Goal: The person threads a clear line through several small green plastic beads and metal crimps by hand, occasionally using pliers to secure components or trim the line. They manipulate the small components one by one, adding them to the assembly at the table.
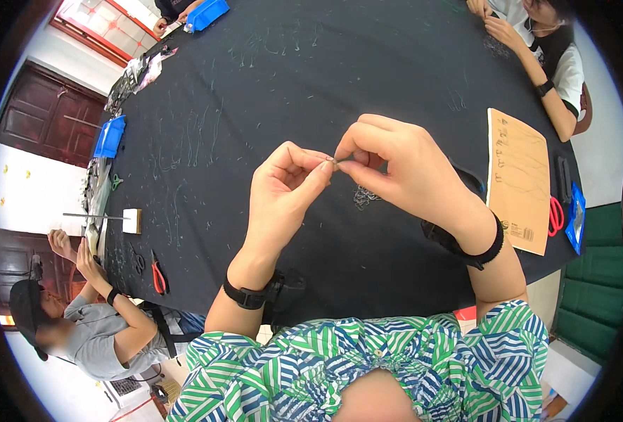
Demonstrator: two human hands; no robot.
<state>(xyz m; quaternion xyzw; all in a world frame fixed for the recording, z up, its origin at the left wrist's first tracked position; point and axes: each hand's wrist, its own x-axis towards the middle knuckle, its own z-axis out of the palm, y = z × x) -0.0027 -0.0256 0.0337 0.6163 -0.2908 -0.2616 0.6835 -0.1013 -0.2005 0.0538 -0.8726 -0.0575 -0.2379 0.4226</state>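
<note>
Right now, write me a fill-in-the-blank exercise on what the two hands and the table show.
1. The left hand and right hand pinch a tiny metal piece above a table covered in ____ cloth.
2. Each wrist wears a ____ band.
3. The pliers near the table's left edge have ____ handles.
4. The flat cardboard sheet lies to the person's ____.

Missing words: black; black; red; right

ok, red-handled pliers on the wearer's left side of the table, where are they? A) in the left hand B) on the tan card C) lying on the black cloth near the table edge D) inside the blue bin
C: the red-handled pliers lie flat on the black cloth by the table edge, clear of the left hand, which pinches a small metal piece together with the right hand.
</note>
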